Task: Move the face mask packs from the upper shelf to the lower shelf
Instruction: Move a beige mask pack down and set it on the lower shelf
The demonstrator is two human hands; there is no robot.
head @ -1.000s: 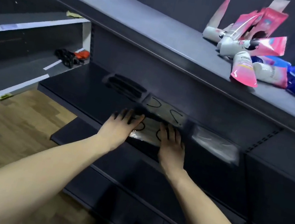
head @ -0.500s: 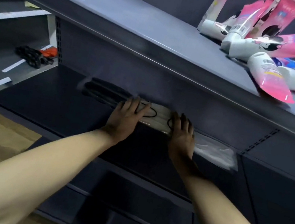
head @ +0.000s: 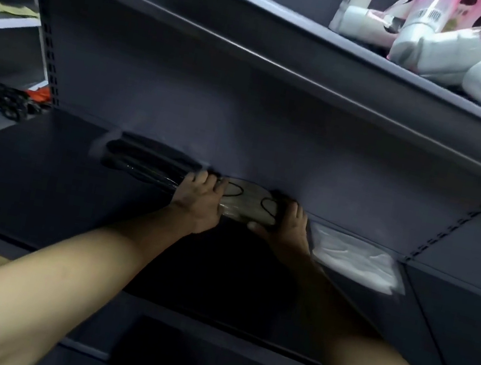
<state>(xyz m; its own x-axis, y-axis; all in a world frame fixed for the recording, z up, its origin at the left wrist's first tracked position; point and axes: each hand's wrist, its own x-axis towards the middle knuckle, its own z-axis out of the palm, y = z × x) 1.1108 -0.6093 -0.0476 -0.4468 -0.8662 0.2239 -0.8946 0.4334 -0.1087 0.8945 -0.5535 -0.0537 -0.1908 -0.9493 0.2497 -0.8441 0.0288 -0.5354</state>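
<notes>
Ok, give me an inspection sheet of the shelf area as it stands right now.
Surface: dark shelf, under an upper shelf.
Job's things: beige mask pack between both hands at the back wall; black mask pack left of it, white mask pack right.
Clutter: pink tubes on the upper shelf.
Grippers: left hand and right hand grip the beige pack's ends.
Cables: nothing seen.
Surroundings: neighbouring shelving unit holding a black-and-orange item.

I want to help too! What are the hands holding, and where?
Both hands hold the beige mask pack by its short ends: the left hand at its left end, the right hand at its right.
</notes>
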